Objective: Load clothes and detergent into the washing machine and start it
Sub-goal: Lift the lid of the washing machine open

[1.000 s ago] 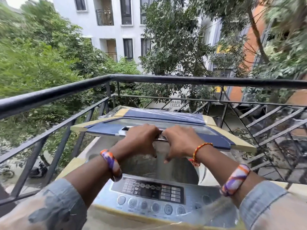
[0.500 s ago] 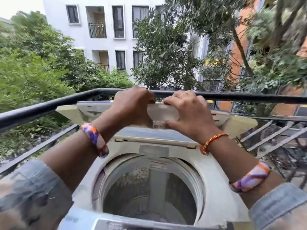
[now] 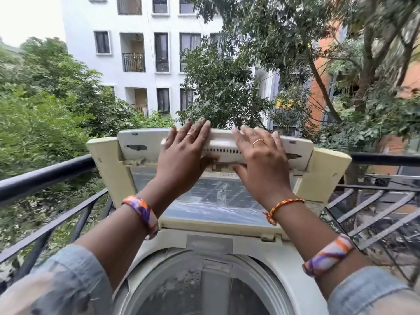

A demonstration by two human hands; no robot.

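- Nearest us, the washing machine (image 3: 295, 264) sits right below the camera, its drum (image 3: 193, 289) open, no clothes showing in the visible part.
- Just beyond, the folding lid (image 3: 141, 146) stands raised against the balcony railing (image 3: 45, 176).
- Left hand (image 3: 181, 153) and right hand (image 3: 259, 155) both lie flat on its top fold, fingers spread, thumbs tucked underneath.
- That lid looks like stiff, light plastic, hinged, probably floppy at the fold; best held by the top edge, two-handed.
- Farther off: trees (image 3: 56, 98), a white building (image 3: 141, 42).

Faded blue denim sleeves (image 3: 68, 278) pushed up both forearms. Orange-purple-white bangle (image 3: 142, 212) on each wrist. Right wrist also red-yellow thread (image 3: 280, 206). Gold ring (image 3: 258, 142) on each hand.
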